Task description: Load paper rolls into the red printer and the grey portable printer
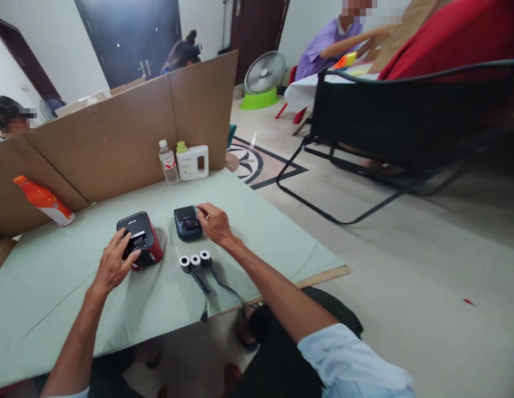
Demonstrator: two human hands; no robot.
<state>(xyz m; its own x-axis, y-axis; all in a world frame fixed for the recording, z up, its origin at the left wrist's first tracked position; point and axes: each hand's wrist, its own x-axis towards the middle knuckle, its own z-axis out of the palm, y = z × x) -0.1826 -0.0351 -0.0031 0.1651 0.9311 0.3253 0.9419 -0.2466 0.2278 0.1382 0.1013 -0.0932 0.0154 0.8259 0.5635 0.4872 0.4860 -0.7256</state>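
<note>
My left hand (115, 258) rests with fingers apart on the front of a black and red box-shaped device (141, 221), which looks like a small label printer. A smaller dark blue device (187, 216) of similar kind, with a dark window on top, sits to its right. At this one's right edge, my right hand (215, 223) has its fingers curled in against the corner. Between my forearms, three small white-ended rolls (194, 260) stand side by side, with dark strips (224, 284) trailing to the table's front edge.
A pale green cloth covers the table (153, 298). Along its back stands a cardboard screen (128, 132), with a water bottle (168, 163), a white jug (193, 162) and an orange bottle (45, 200) before it. A black folding chair (365, 110) and other people are beyond.
</note>
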